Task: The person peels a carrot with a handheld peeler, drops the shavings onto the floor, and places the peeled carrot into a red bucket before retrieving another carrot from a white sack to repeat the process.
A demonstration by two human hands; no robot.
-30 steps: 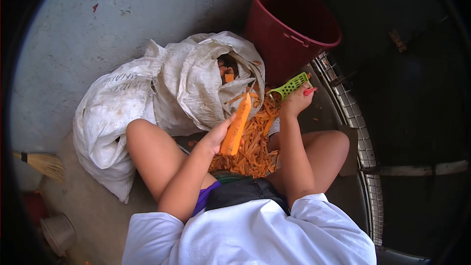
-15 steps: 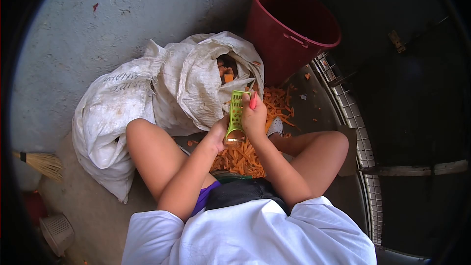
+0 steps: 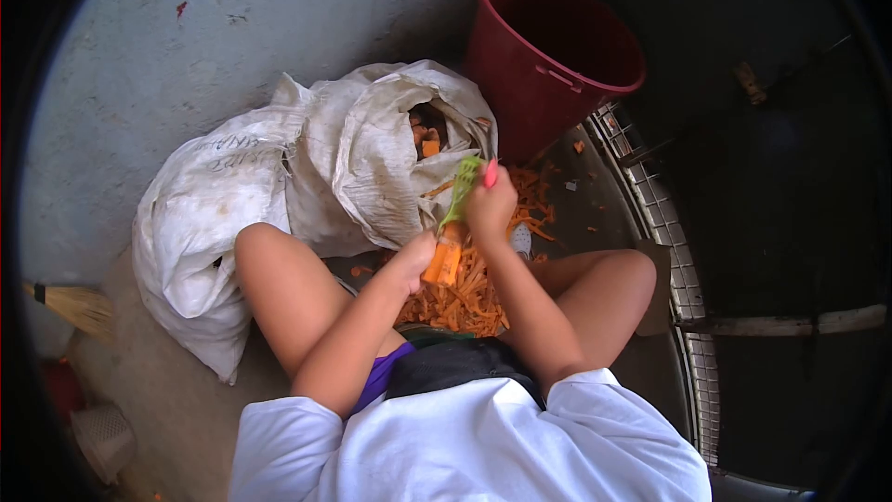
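My left hand is closed around a peeled piece of orange vegetable, its kind not certain. In my right hand is a green vegetable peeler with a perforated body. The peeler's lower end meets the top of the orange piece. A pink-red piece, perhaps a handle, sticks up from the same hand; the rest of it is hidden. Below both hands lies a heap of orange peelings between my legs.
A white woven sack lies open ahead, with orange and brown vegetable pieces inside. Another full white sack leans at the left. A dark red bucket stands ahead right. A broom and a perforated basket are far left.
The peeler has turned from showing its broad face to nearly edge-on, tilting right with my right hand. The orange piece now shows plainly in my left hand.
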